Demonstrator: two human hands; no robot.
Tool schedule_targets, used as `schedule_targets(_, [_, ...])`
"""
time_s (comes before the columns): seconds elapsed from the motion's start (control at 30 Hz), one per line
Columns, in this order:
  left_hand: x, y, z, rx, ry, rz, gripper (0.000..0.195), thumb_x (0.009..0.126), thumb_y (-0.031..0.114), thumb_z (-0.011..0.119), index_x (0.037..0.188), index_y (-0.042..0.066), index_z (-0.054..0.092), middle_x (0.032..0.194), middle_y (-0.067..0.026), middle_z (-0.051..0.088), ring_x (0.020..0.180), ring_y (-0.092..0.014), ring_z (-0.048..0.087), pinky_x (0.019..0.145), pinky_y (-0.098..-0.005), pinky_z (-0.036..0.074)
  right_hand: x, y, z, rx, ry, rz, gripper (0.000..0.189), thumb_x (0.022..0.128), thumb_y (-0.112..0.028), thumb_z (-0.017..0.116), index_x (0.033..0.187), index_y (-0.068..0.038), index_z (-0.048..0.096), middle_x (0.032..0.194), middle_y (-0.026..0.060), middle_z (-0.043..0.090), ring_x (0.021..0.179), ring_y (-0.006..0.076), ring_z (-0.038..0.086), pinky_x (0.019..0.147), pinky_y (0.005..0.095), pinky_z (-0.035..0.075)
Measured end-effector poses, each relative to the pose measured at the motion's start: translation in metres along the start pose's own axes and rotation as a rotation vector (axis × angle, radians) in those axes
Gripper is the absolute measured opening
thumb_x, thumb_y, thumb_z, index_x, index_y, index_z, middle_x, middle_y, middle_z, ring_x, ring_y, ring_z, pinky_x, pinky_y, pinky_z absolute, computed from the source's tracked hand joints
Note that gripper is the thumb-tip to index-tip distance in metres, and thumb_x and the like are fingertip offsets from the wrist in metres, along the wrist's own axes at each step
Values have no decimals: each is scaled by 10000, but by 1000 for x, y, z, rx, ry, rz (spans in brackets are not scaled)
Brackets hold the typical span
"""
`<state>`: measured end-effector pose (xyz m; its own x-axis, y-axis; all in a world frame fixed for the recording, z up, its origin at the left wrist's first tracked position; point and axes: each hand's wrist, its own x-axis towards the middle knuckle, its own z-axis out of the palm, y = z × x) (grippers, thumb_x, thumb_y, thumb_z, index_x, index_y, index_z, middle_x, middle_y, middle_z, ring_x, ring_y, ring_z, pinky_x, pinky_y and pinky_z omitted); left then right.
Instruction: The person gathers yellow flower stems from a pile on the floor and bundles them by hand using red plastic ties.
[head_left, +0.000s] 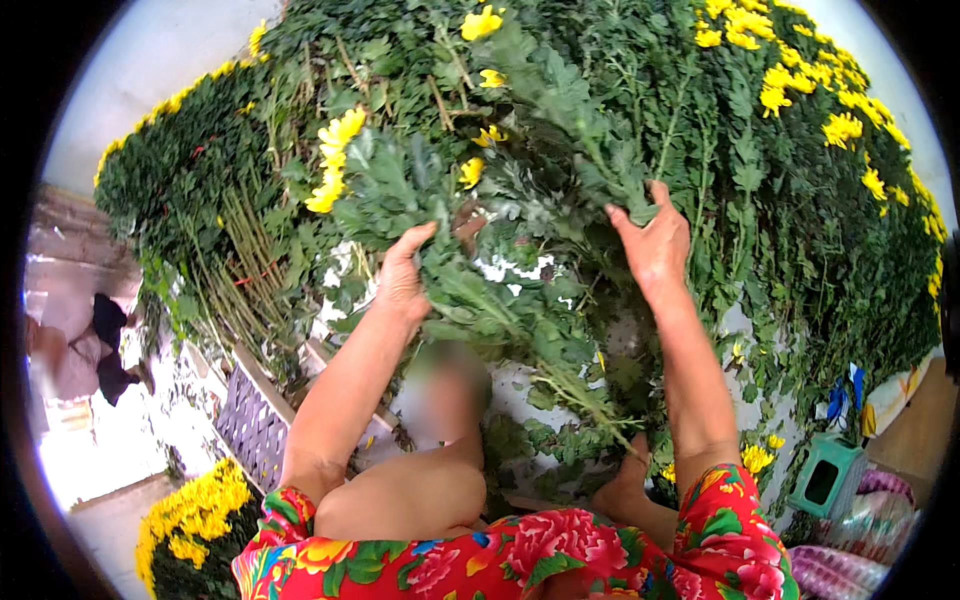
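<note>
My left hand is closed around a bunch of chrysanthemum stems. Yellow blooms line the bunch's upper left end, and its bare stem ends point down to the right. To the right, my right hand pinches a leafy chrysanthemum stem between thumb and fingers; that stem slants up and left, slightly blurred. Between my hands lie dark leaves and a few loose yellow flowers. Leaves partly hide the fingers of my left hand.
Piled chrysanthemums rise ahead and on both sides. A woven-sided crate stands at left, near a yellow bunch. At lower right are a green plastic stool and pink checked cloth. Another person is at far left.
</note>
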<state>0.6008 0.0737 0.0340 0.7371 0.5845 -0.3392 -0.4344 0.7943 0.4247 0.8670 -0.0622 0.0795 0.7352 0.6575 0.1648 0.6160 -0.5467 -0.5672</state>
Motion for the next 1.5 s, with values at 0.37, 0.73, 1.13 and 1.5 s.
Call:
schedule_targets(0.37, [-11, -11, -32, 26, 305, 6, 411, 901, 298, 575, 1191, 9, 609, 1142, -154, 665, 1052, -314, 634, 961, -474, 503, -136, -28, 61, -16, -75, -670, 701, 571, 52, 642, 1257, -86, 591, 983, 134, 530, 893, 333, 528, 813, 432, 409])
schedule_targets(0.73, [-9, -21, -60, 225, 425, 4, 707, 941, 614, 501, 1397, 74, 493, 1358, -138, 567, 1202, -323, 566, 1028, -524, 452, -125, 2, 105, 208, -933, -96, 732, 746, -262, 786, 1325, 56, 472, 1225, 298, 605, 1177, 394, 584, 1002, 432, 467])
schedule_targets(1.13, [1, -17, -34, 327, 382, -161, 351, 871, 278, 682, 1121, 32, 674, 1020, -127, 723, 867, -277, 708, 821, -427, 588, -112, -8, 90, 214, -822, -354, 586, 768, -167, 673, 1312, 1, 535, 1122, 280, 645, 1079, 429, 607, 951, 476, 483])
schedule_targets(1.5, [0, 52, 3, 487, 555, 332, 274, 829, 189, 724, 1062, 47, 697, 965, -93, 728, 858, -265, 701, 826, -389, 579, -138, 34, 24, 113, -1331, -22, 356, 800, -286, 732, 1060, -50, 679, 908, 202, 689, 856, 244, 670, 811, 419, 520])
